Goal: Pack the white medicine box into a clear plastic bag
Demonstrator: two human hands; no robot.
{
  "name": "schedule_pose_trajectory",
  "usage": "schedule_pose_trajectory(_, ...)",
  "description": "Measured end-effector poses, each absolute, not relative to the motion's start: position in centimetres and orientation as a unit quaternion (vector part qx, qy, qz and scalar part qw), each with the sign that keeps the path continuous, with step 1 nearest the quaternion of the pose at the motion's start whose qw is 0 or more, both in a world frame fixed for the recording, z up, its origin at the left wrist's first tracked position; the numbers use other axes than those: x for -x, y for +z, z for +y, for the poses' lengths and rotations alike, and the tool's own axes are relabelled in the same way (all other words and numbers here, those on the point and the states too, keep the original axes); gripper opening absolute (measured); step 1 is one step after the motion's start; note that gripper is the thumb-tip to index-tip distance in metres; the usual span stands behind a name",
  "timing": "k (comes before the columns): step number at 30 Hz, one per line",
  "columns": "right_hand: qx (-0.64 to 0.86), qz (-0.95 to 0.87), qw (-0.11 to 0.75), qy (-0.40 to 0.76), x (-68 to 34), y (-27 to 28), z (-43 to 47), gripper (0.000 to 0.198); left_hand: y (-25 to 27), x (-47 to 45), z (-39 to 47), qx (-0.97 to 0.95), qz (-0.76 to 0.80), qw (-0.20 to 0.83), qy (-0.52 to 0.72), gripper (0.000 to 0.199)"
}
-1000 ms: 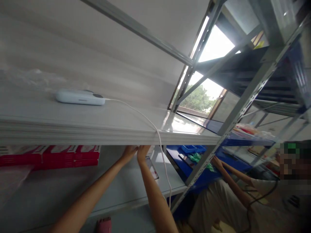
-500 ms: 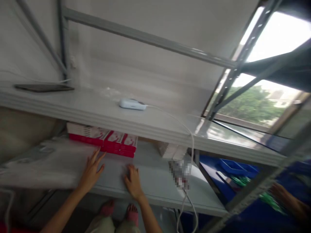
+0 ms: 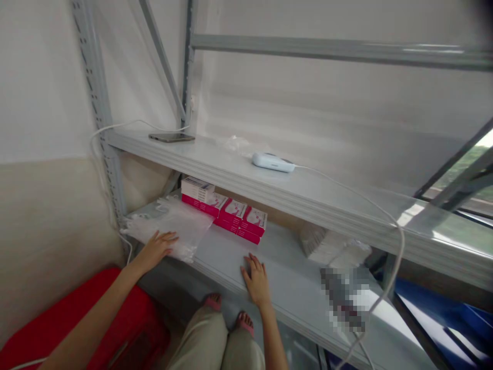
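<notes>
Head camera view: left hand (image 3: 157, 247) rests flat, fingers spread, on clear plastic bags (image 3: 177, 225) at the lower shelf (image 3: 292, 288) edge. Right hand (image 3: 256, 280) lies open on that shelf, near pink boxes (image 3: 231, 214) stacked behind the bags.

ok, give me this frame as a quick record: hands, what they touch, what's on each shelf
left hand: flat on the plastic bags, fingers spread
right hand: flat on the lower shelf, holds nothing
lower shelf: plastic bags at left, pink boxes at the back, white stack to the right
upper shelf: phone at left, white device with a cable trailing right
below: red bin by the left arm, feet under the shelf edge
</notes>
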State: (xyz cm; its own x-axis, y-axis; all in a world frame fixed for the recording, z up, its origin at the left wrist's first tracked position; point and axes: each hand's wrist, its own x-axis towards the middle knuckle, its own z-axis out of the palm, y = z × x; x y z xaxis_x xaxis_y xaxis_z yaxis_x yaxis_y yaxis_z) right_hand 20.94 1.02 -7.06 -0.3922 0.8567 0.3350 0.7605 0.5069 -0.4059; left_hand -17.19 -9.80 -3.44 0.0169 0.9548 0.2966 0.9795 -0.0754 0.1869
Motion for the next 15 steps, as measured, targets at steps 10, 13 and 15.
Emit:
schedule_pose_trajectory(10, 0.497, -0.813, 0.283, 0.109, -20.6, -6.0, 0.0, 0.039, -1.2, 16.6, -7.9, 0.741, -0.623, 0.05, -0.246, 0.028)
schedule_pose_trajectory(13, 0.498, -0.807, 0.29, 0.128, -20.5, -5.6, -0.3, 0.037, -3.5, 17.9, -6.7, 0.742, -0.608, 0.062, -0.277, 0.028)
schedule_pose_trajectory(15, 0.5, -0.801, 0.3, 0.136, -20.5, -5.5, -0.3, 0.036, -4.6, 18.8, -5.7, 0.742, -0.591, 0.066, -0.311, 0.03)
